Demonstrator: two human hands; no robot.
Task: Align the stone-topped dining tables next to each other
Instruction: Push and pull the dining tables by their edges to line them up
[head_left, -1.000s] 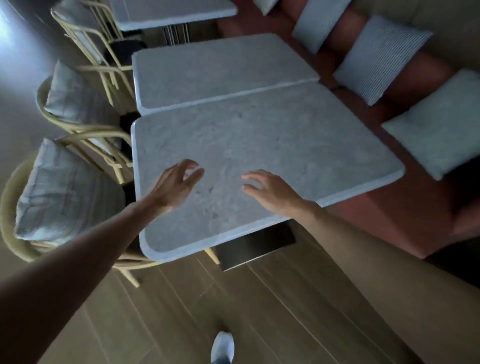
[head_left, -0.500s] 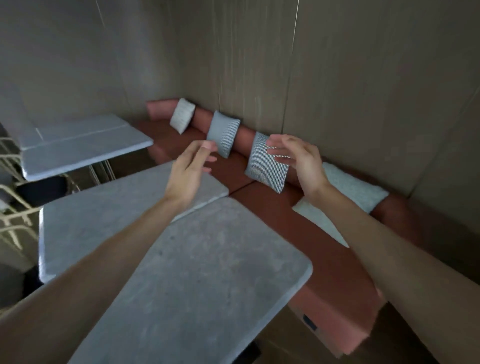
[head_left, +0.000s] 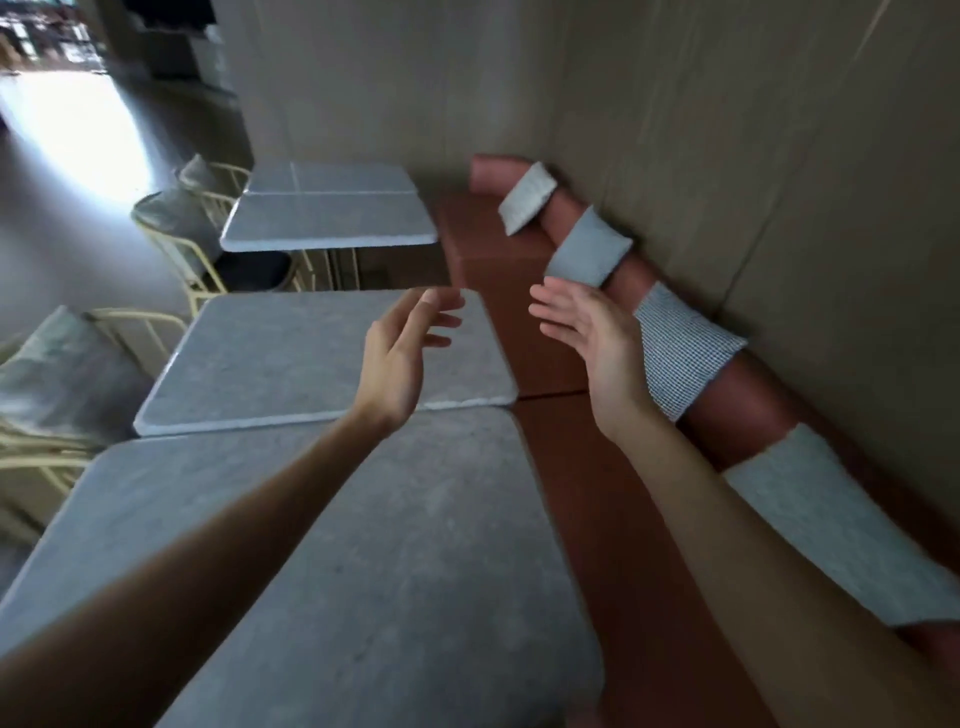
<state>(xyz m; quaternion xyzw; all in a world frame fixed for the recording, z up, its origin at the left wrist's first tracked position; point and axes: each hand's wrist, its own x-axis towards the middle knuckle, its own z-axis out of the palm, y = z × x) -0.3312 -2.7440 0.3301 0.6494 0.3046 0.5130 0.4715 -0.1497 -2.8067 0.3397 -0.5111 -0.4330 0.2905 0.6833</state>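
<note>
Hovering above the near stone table (head_left: 415, 561), the left hand (head_left: 400, 358) and right hand (head_left: 597, 343) hold nothing, fingers loosely spread. The second table (head_left: 291, 364) lies edge to edge just beyond it, beside the red bench (head_left: 587, 493) carrying cushions (head_left: 680, 348).

Restaurant — table (head_left: 322, 358) rows, banquette (head_left: 493, 249).

the nearest table (head_left: 415, 545) and the one beyond (head_left: 291, 358) have mottled grey stone tops. the bench (head_left: 524, 353) is terracotta red. one cushion (head_left: 675, 348) is blue-and-white checked, another (head_left: 587, 247) plain grey-blue. chair frames (head_left: 202, 275) are pale yellow.
</note>
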